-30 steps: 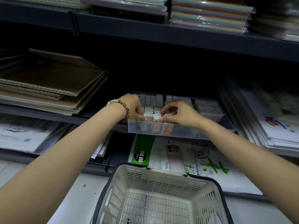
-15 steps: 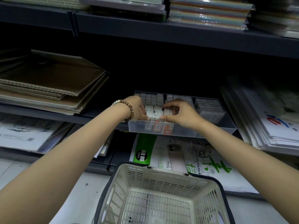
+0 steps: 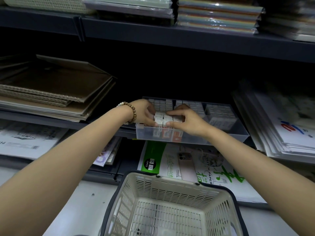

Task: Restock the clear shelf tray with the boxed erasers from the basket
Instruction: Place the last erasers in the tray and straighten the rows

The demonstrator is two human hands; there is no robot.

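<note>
Dim shelves (deep shadow behind), edges blurred.

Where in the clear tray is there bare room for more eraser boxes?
Front right corner of the tray, between the right stack and front wall, looks bare. The middle is crowded: left hand and right hand hold boxes there.

- The person stretches both bare forearms forward, and they come nearer together toward the hands;
- the left hand (image 3: pixel 144 114) grips the boxed erasers (image 3: pixel 161 116) from the left side; thumb low at the front, fingers curled over behind;
- the right hand (image 3: pixel 190 124) pinches the same block from the right; forefinger lying on top, thumb below;
- a bead bracelet (image 3: pixel 132 113) sits on the left wrist.
</note>
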